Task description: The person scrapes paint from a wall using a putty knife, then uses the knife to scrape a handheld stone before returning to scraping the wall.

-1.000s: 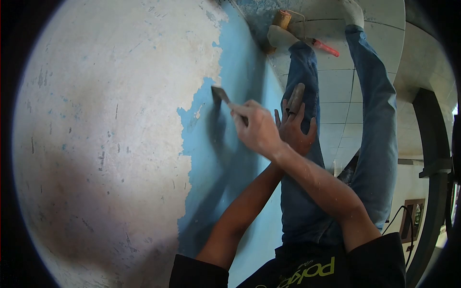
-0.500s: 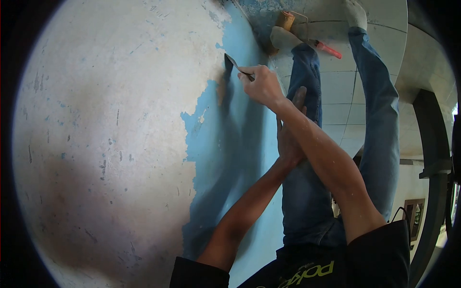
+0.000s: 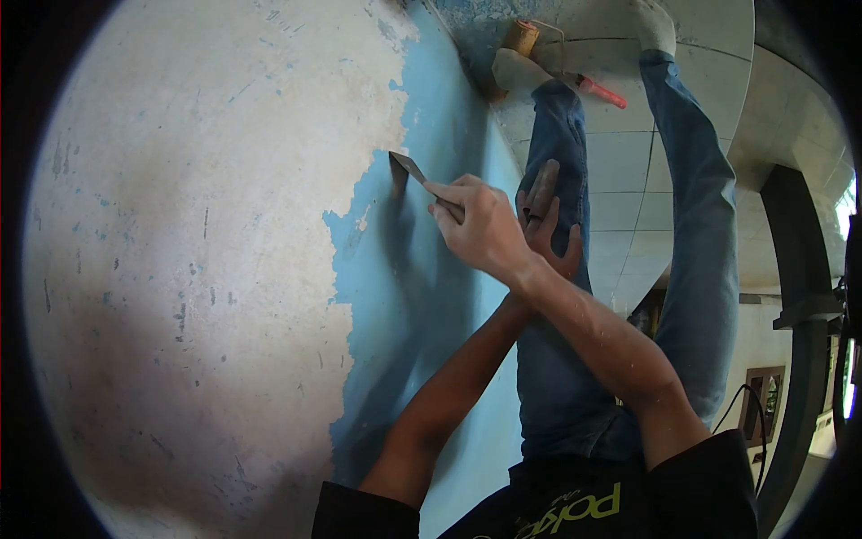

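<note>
My right hand [image 3: 480, 225] is closed around the handle of a metal scraper [image 3: 409, 167]. The blade's tip is at the ragged border between the blue paint [image 3: 413, 296] and the bare whitish wall [image 3: 197, 234]. Behind my right wrist, my left hand [image 3: 546, 225] is spread with fingers apart over my jeans leg and holds nothing. The left forearm passes beneath the right one. A shadow of the scraper and hand falls on the blue paint.
A paint roller with a red handle [image 3: 602, 92] lies on the tiled floor [image 3: 620, 162] beside my foot [image 3: 519, 72]. My jeans legs [image 3: 700, 216] stretch over the tiles. A dark post [image 3: 804, 269] stands at the right, near a black cable [image 3: 763, 431].
My right hand and the scraper have moved down and slightly left along the paint border. The fingers of my left hand have spread and show more. The camera view has shifted slightly.
</note>
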